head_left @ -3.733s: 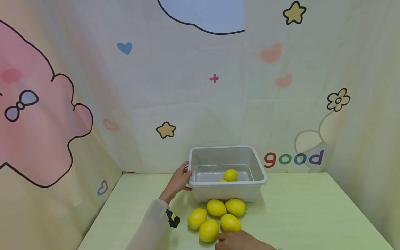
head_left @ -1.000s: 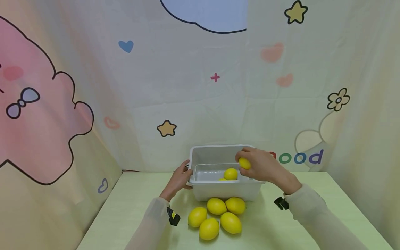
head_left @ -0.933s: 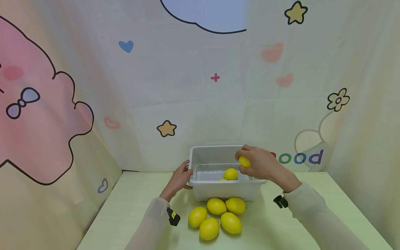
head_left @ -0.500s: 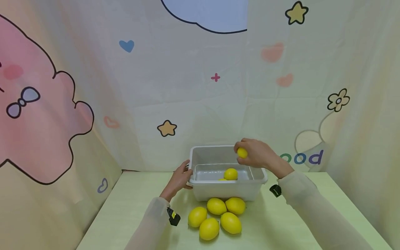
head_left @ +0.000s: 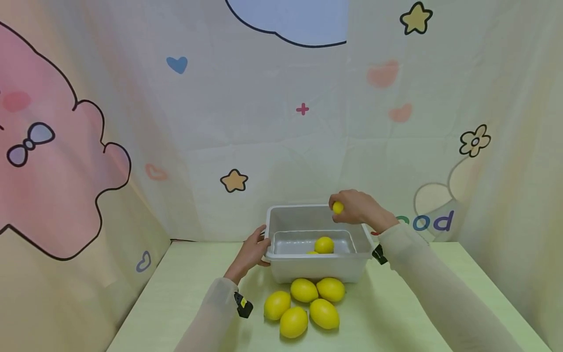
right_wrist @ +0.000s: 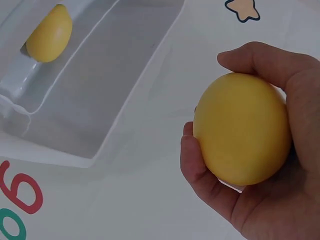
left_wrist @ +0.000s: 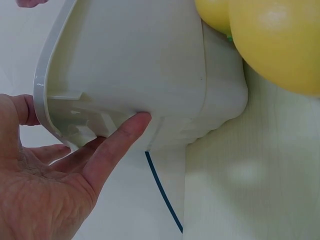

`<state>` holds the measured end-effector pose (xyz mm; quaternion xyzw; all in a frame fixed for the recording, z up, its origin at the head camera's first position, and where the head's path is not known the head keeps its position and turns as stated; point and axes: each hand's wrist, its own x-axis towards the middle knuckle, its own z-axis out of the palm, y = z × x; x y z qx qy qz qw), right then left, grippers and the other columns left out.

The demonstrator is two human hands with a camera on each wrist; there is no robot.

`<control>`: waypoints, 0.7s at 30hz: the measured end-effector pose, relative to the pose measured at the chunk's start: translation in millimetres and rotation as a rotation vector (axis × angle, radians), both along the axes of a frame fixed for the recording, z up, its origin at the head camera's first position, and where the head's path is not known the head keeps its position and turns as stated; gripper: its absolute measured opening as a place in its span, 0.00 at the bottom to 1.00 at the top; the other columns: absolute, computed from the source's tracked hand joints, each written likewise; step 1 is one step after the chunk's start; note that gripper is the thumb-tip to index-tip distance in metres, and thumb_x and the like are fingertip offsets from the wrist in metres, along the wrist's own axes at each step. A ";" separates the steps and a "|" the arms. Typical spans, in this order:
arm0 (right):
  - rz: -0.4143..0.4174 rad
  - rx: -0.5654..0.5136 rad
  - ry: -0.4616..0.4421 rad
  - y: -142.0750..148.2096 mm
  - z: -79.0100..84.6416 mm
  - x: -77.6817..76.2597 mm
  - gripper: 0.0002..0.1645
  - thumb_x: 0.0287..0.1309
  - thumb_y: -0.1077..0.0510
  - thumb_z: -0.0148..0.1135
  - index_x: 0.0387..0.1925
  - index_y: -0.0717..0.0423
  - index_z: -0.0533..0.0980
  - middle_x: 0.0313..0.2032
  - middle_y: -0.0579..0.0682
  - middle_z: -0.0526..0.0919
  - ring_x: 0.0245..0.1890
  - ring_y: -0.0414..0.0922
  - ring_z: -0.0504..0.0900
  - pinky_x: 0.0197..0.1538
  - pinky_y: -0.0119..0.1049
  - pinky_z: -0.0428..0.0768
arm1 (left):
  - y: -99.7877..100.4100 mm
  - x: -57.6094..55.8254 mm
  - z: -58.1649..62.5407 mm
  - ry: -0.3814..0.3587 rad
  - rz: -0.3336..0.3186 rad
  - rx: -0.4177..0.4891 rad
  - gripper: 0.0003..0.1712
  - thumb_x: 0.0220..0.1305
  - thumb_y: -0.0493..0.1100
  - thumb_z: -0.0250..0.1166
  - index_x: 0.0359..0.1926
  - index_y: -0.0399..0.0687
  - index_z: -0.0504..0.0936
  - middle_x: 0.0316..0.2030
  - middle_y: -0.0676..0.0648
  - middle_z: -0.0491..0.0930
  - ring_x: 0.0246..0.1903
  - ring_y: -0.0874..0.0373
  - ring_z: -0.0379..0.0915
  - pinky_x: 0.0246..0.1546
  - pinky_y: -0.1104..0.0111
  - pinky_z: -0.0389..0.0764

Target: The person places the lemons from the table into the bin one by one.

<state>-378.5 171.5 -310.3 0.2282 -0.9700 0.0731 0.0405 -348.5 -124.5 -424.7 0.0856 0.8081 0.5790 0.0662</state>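
My right hand (head_left: 355, 207) grips a lemon (right_wrist: 242, 130), held up above the back right part of a grey plastic bin (head_left: 318, 269). In the right wrist view the thumb and fingers curl round its sides. My left hand (head_left: 251, 250) holds the bin's left edge; in the left wrist view the thumb is at the rim and the fingers (left_wrist: 125, 132) lie against the outer wall. Inside the bin sits a lemon (head_left: 324, 245), with a second one mostly hidden behind the front wall. Several lemons (head_left: 293, 322) lie grouped on the table in front of the bin.
The bin stands at the back of the pale green table (head_left: 422, 303), close to a printed cloth backdrop (head_left: 272, 122). A black wrist camera (head_left: 243, 304) is strapped at the left sleeve, another (head_left: 379, 254) at the right.
Since the oldest frame, my right hand has come from the front lemons to above the bin with a lemon. Over the last second it has risen slightly, moving back. The left hand stays put.
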 end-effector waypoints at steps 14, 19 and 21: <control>-0.101 0.000 -0.200 1.2 -7.5 -29.5 0.16 0.49 0.50 0.63 0.42 0.47 0.77 0.40 0.51 0.79 0.30 0.46 0.75 0.26 0.31 0.75 | -2.4 -25.5 -27.8 0.002 0.014 0.009 0.36 0.65 0.48 0.49 0.72 0.55 0.49 0.66 0.37 0.63 0.55 0.39 0.72 0.29 0.55 0.84; -0.144 0.002 -0.289 1.0 -11.0 -34.8 0.17 0.50 0.50 0.63 0.43 0.48 0.77 0.45 0.52 0.78 0.35 0.47 0.75 0.27 0.34 0.79 | -2.4 -27.1 -31.3 0.000 0.024 0.018 0.36 0.65 0.49 0.50 0.72 0.57 0.50 0.66 0.38 0.63 0.57 0.37 0.69 0.27 0.58 0.84; -0.167 -0.003 -0.328 1.5 -13.2 -36.9 0.17 0.50 0.50 0.63 0.43 0.48 0.77 0.45 0.52 0.77 0.36 0.47 0.75 0.28 0.35 0.79 | -2.2 -27.0 -30.6 0.001 0.023 0.021 0.36 0.65 0.48 0.50 0.72 0.56 0.50 0.66 0.37 0.62 0.57 0.36 0.69 0.27 0.58 0.84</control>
